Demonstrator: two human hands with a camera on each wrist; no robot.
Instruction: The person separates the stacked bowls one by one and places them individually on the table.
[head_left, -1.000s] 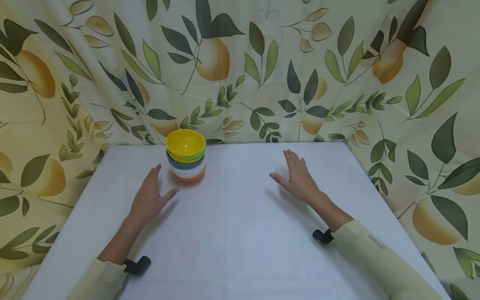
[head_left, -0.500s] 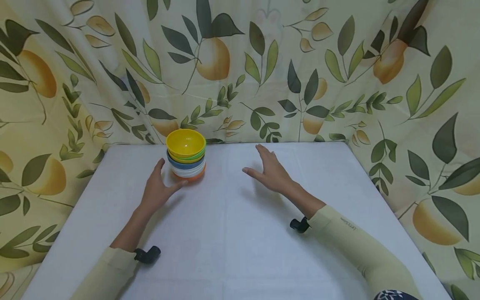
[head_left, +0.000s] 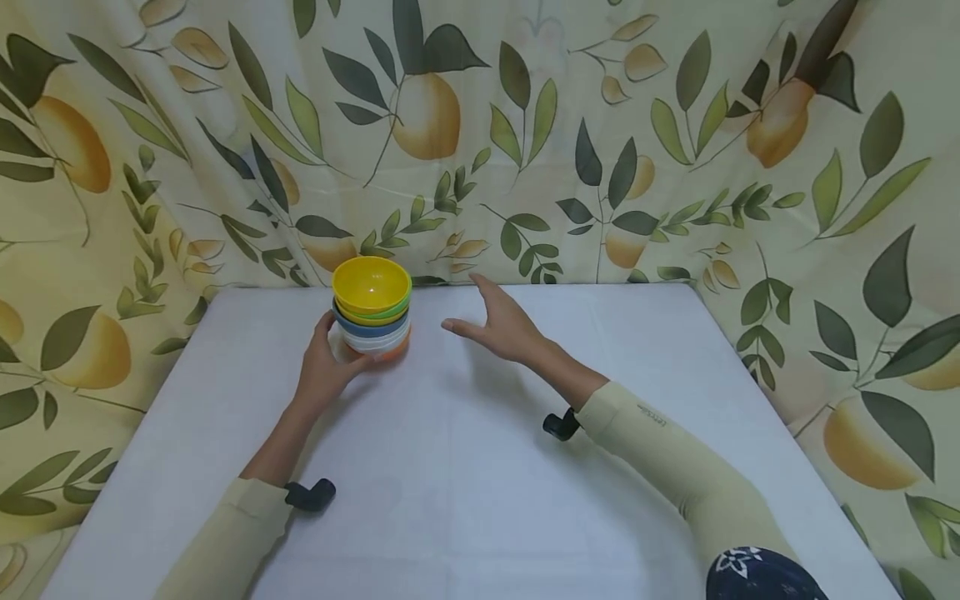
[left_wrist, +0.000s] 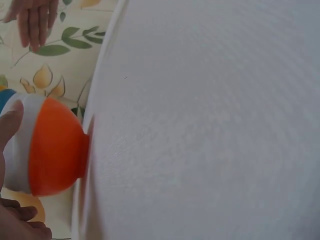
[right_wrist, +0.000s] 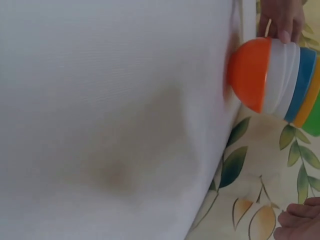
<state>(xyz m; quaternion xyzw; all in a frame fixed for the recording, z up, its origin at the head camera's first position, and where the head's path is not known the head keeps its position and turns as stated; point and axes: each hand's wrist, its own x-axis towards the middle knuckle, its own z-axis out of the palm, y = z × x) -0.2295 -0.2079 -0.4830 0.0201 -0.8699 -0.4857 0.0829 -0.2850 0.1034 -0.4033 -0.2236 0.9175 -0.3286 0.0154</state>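
Note:
A stack of several nested bowls point(head_left: 372, 287) stands near the table's back edge, left of centre, with yellow on top, then green, blue and white, and orange at the bottom. My left hand point(head_left: 324, 371) holds the stack low on its left side. Its thumb point(left_wrist: 14, 117) lies across the white bowl point(left_wrist: 27, 145), above the orange bowl point(left_wrist: 57, 147); some of its fingers are hidden. Right of the stack and apart from it, my right hand point(head_left: 506, 325) is raised above the table, thumb and fingers spread, holding nothing.
A white cloth covers the table point(head_left: 465, 483). Behind it and at both sides hangs a curtain point(head_left: 480, 200) printed with fruit and leaves. A small black wrist device point(head_left: 311, 496) sits on the left wrist, another black device point(head_left: 561, 425) on the right.
My left hand has moved forward and right, up to the bowls, its thumb and fingers now about their lower side. My right hand has moved left toward the stack. The bowls have stayed put.

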